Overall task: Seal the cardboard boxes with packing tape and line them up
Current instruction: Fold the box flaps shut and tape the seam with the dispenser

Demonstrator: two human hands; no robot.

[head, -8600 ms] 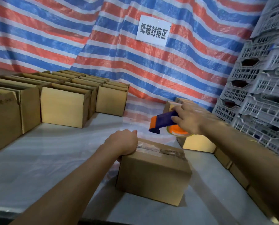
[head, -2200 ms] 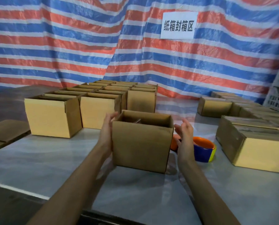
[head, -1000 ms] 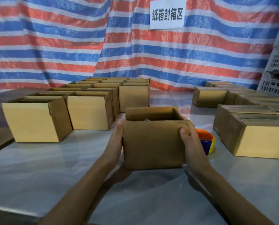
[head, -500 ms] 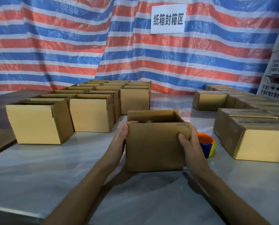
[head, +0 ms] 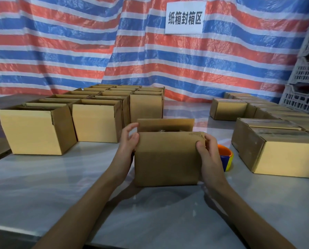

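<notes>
**Cardboard box held at both upper corners in the middle of the desk**

Cardboard box (head: 166,159) is seen at the centre of the frame, set on the pale desk (head: 69,186). Its top is unsealed and its far flap is raised upright. It is held from both sides by bare hands. The left grip (head: 129,141) is closed on the upper left corner: the thumb is laid on the near face and the fingers are curled beside the left end of the far flap. The right grip (head: 208,155) is closed on the upper right corner, with the thumb pressed to the near face and the fingers wrapped out of sight behind the side.

A packing tape dispenser (head: 227,159), orange, blue and yellow, lies on the desk just right of the box and is partly hidden by the right grip. Rows of open boxes (head: 96,121) are ranged at the middle left. Closed boxes (head: 283,155) are lined up at the right, with a darker strip along the tops of the nearest ones.

A red, white and blue striped tarp (head: 60,51) is hung across the background. A white sign (head: 185,17) with Chinese characters is fixed to it at the upper right. White plastic crates (head: 304,97) are stacked at the right edge.
</notes>
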